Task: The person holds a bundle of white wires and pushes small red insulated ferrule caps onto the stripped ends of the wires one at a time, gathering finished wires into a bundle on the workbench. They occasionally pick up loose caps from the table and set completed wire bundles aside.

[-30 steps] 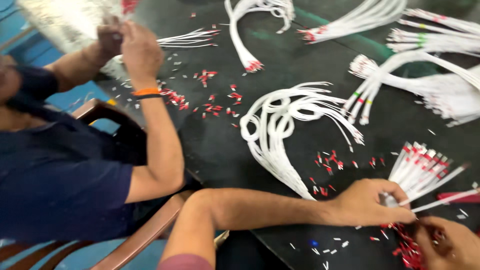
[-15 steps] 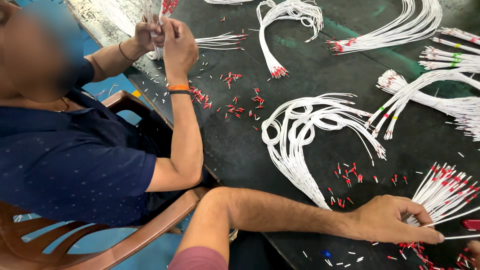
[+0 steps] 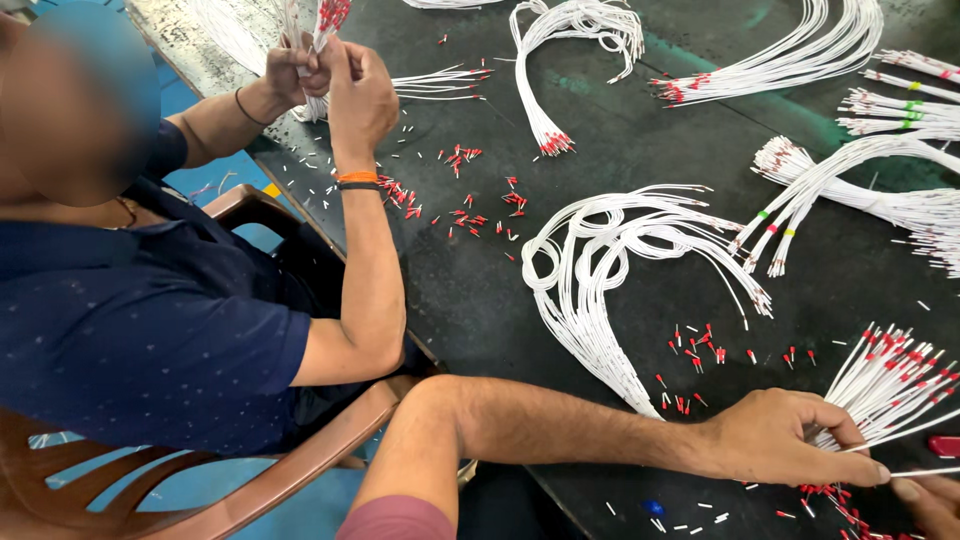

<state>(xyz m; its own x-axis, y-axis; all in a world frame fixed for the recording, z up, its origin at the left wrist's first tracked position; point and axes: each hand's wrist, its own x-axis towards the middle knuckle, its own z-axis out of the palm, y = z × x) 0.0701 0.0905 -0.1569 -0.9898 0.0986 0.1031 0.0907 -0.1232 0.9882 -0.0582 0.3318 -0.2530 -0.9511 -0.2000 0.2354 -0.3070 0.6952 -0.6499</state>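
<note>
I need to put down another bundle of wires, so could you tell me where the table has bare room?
Barest: the dark table between the top looped bundle and the large coiled bundle. Crowded: the right edge with fanned wires, and around the left hand, among red ferrules.

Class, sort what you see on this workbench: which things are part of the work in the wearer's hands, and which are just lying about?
In use:
left hand, on the fan of white wires
right hand, only partly in view
loose red caps

Lying about:
looped wire bundle
banded wire bundles
co-worker's hands with their own wires
</note>
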